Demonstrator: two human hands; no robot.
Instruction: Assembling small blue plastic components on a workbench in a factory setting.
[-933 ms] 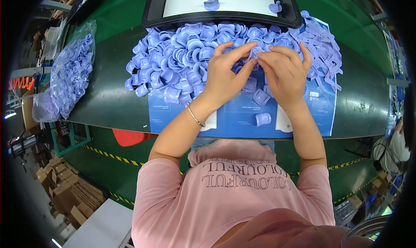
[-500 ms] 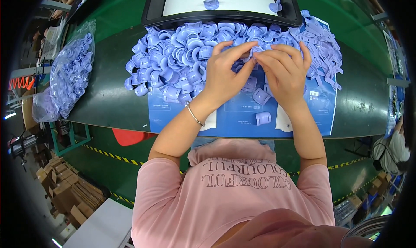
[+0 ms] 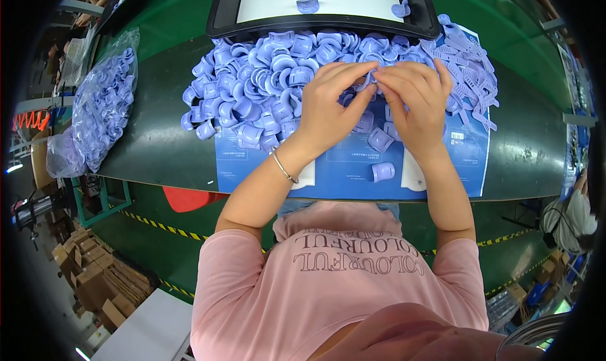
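My left hand (image 3: 329,105) and my right hand (image 3: 416,105) meet above the blue printed sheet (image 3: 353,183), fingertips nearly touching. Between them both pinch a small periwinkle plastic piece (image 3: 370,79), mostly covered by the fingers. To the left and behind lies a big heap of curved periwinkle plastic pieces (image 3: 243,86). Flat slotted plastic straps (image 3: 470,77) of the same colour are piled to the right of my right hand. Below the hands, a few curved pieces sit apart on the sheet, one loose piece (image 3: 382,171) closest to me.
A black-rimmed tray (image 3: 221,21) with a white bottom stands beyond the heap, holding two periwinkle pieces (image 3: 307,5). A clear bag (image 3: 104,112) full of similar pieces rests at the table's left end. A red stool seat (image 3: 189,199) shows under the front edge.
The fingers of both hands have shifted slightly around the small piece. My left hand's raised finger has come down beside the others. Heaps, tray and bag look the same.
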